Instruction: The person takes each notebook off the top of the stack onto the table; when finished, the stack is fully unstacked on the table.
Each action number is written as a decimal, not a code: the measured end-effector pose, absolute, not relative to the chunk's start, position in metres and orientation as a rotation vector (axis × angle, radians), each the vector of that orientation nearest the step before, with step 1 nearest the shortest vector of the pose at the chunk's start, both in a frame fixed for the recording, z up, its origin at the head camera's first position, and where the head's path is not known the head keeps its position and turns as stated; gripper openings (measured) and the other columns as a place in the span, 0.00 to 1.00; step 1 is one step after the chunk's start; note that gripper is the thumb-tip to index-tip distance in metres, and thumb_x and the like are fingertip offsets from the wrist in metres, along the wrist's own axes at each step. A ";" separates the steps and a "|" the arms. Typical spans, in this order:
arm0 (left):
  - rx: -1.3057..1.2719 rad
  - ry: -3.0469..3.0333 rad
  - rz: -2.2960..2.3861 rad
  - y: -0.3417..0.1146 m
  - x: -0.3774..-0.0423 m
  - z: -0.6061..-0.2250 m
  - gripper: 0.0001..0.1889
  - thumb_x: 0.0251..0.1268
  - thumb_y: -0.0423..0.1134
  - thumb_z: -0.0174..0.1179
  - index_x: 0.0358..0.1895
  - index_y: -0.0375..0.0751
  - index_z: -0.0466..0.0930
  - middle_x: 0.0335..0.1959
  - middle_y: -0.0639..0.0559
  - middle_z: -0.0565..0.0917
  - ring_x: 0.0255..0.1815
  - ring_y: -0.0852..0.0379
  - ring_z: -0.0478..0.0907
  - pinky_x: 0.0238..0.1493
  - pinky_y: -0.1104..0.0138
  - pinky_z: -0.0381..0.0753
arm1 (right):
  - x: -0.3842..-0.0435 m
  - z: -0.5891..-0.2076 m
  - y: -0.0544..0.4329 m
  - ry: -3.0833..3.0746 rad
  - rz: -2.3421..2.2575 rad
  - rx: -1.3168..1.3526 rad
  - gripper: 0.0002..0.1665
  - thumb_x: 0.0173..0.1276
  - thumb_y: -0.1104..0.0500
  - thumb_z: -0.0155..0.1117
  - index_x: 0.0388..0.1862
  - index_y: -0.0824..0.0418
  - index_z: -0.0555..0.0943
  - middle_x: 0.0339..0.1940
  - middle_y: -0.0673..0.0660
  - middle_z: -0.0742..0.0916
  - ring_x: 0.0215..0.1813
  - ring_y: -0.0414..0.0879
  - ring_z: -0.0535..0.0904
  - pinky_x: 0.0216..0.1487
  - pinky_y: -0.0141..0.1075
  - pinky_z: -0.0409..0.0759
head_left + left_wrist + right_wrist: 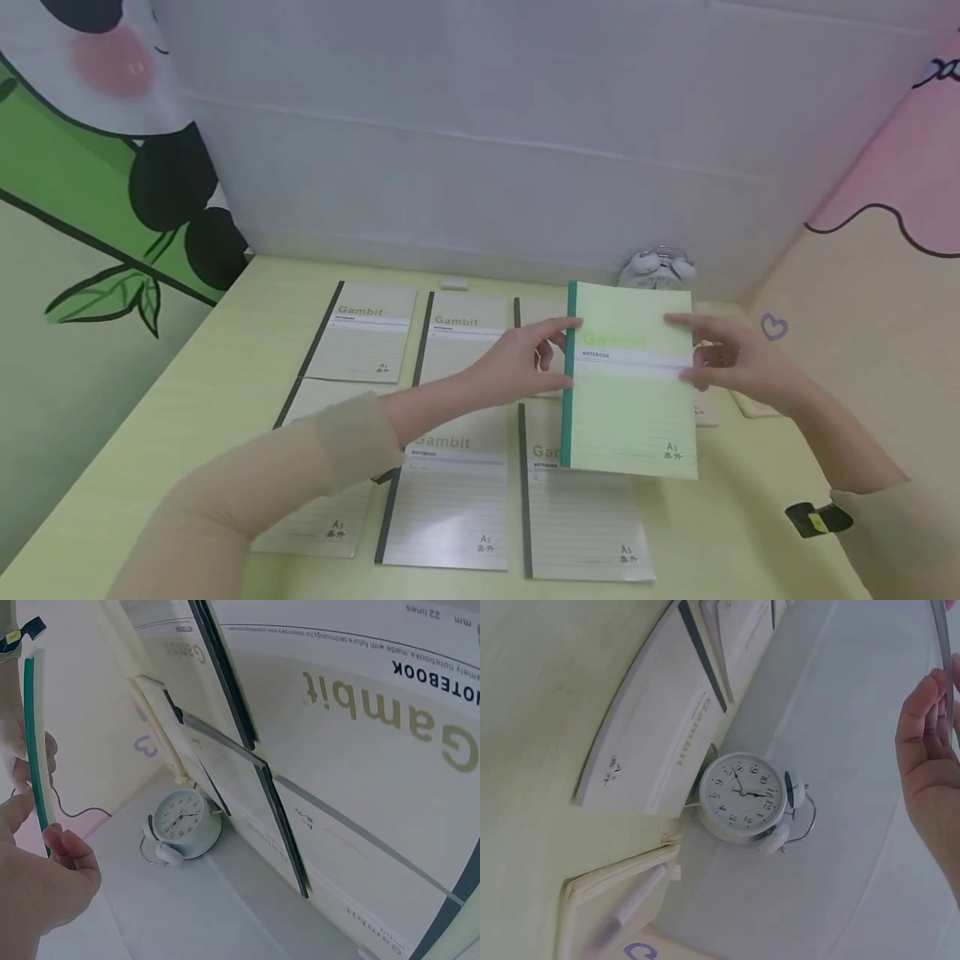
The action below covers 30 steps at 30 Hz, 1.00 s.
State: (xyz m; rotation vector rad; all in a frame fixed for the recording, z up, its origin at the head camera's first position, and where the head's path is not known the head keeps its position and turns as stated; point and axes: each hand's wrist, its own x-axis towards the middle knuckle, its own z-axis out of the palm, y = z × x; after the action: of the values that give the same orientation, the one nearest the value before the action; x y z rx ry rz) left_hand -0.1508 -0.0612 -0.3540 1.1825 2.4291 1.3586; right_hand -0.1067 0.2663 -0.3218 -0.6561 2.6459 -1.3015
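Above the counter (225,392), green notebook (630,392) held up off the surface, cover facing the camera, dark green spine on the left. Left hand (521,362) pinching the spine edge, thumb and fingertips clamped on it; same grip seen edge-on from the left wrist. Right hand (731,358) clamped on the opposite edge, fingers wrapped over the front of the cover. Below and around, grey notebooks (450,500) laid flat in rows on the counter, close side by side, some partly hidden by the forearms and the raised notebook. Behind, at the back wall, white alarm clock (746,796) standing just beside the far-right grey notebook. Near the right wrist, small black and yellow tag (819,519) at the sleeve.
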 end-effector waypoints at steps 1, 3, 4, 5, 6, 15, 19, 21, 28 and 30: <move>1.206 2.421 1.333 -0.059 -0.151 -0.357 0.38 0.53 0.39 0.70 0.69 0.48 0.63 0.44 0.57 0.79 0.31 0.59 0.72 0.28 0.73 0.69 | -0.105 -0.324 0.270 2.637 -1.282 -0.657 0.41 0.60 0.66 0.67 0.72 0.59 0.62 0.50 0.54 0.77 0.34 0.48 0.82 0.32 0.35 0.81; 1.248 2.398 1.284 -0.055 -0.150 -0.363 0.39 0.53 0.40 0.70 0.69 0.48 0.63 0.44 0.58 0.79 0.35 0.59 0.74 0.32 0.73 0.70 | -0.101 -0.329 0.277 2.618 -1.244 -0.643 0.41 0.61 0.65 0.67 0.72 0.58 0.62 0.51 0.52 0.78 0.38 0.47 0.82 0.33 0.35 0.80; 1.263 2.380 1.262 -0.054 -0.150 -0.367 0.39 0.52 0.41 0.70 0.70 0.48 0.63 0.44 0.59 0.80 0.37 0.59 0.74 0.34 0.73 0.71 | -0.100 -0.331 0.281 2.612 -1.231 -0.640 0.40 0.61 0.65 0.66 0.71 0.58 0.62 0.49 0.52 0.79 0.38 0.47 0.82 0.32 0.34 0.80; 1.274 2.358 1.241 -0.052 -0.150 -0.369 0.40 0.52 0.41 0.71 0.70 0.49 0.62 0.44 0.60 0.80 0.39 0.59 0.74 0.37 0.72 0.73 | -0.099 -0.334 0.285 2.594 -1.229 -0.636 0.40 0.61 0.65 0.66 0.71 0.59 0.63 0.48 0.53 0.79 0.38 0.47 0.83 0.32 0.35 0.80; 1.281 2.337 1.221 -0.050 -0.150 -0.373 0.41 0.52 0.42 0.71 0.70 0.50 0.61 0.44 0.61 0.80 0.41 0.60 0.74 0.40 0.71 0.73 | -0.098 -0.337 0.289 2.589 -1.224 -0.624 0.39 0.61 0.65 0.66 0.71 0.59 0.63 0.45 0.54 0.79 0.35 0.45 0.82 0.29 0.33 0.79; 1.276 2.186 1.098 -0.034 -0.146 -0.400 0.44 0.52 0.45 0.71 0.72 0.57 0.57 0.51 0.63 0.78 0.54 0.64 0.72 0.54 0.67 0.72 | -0.086 -0.368 0.316 2.502 -1.281 -0.614 0.39 0.63 0.67 0.63 0.72 0.61 0.60 0.64 0.50 0.68 0.28 0.50 0.82 0.33 0.38 0.82; 1.279 2.208 0.977 -0.023 -0.144 -0.410 0.45 0.52 0.44 0.70 0.73 0.57 0.55 0.52 0.63 0.78 0.54 0.67 0.71 0.54 0.70 0.70 | -0.079 -0.380 0.324 2.488 -1.289 -0.553 0.41 0.63 0.67 0.63 0.73 0.60 0.58 0.43 0.57 0.73 0.26 0.55 0.82 0.32 0.40 0.82; 1.304 2.226 0.924 -0.019 -0.144 -0.415 0.45 0.53 0.44 0.70 0.73 0.57 0.54 0.53 0.62 0.77 0.53 0.69 0.70 0.54 0.72 0.70 | -0.077 -0.385 0.328 2.492 -1.283 -0.531 0.41 0.64 0.67 0.62 0.73 0.59 0.58 0.46 0.59 0.72 0.27 0.54 0.82 0.33 0.40 0.82; 1.408 2.262 0.826 -0.010 -0.151 -0.429 0.44 0.54 0.40 0.69 0.73 0.53 0.54 0.61 0.59 0.74 0.55 0.65 0.70 0.55 0.74 0.69 | -0.069 -0.400 0.342 2.441 -1.291 -0.481 0.39 0.66 0.68 0.59 0.73 0.59 0.57 0.53 0.55 0.69 0.29 0.50 0.82 0.35 0.39 0.81; 1.440 2.274 0.770 -0.007 -0.153 -0.432 0.44 0.54 0.40 0.70 0.73 0.53 0.54 0.63 0.59 0.73 0.58 0.64 0.70 0.57 0.74 0.68 | -0.067 -0.404 0.347 2.418 -1.286 -0.468 0.38 0.66 0.68 0.58 0.73 0.60 0.57 0.57 0.49 0.67 0.34 0.44 0.81 0.36 0.39 0.81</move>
State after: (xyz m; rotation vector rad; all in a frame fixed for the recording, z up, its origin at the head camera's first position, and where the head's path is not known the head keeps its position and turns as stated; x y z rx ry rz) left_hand -0.1530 -0.0072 -0.4323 1.4403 2.2737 0.7702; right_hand -0.0671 0.3467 -0.4041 -0.4684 2.4181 -1.2864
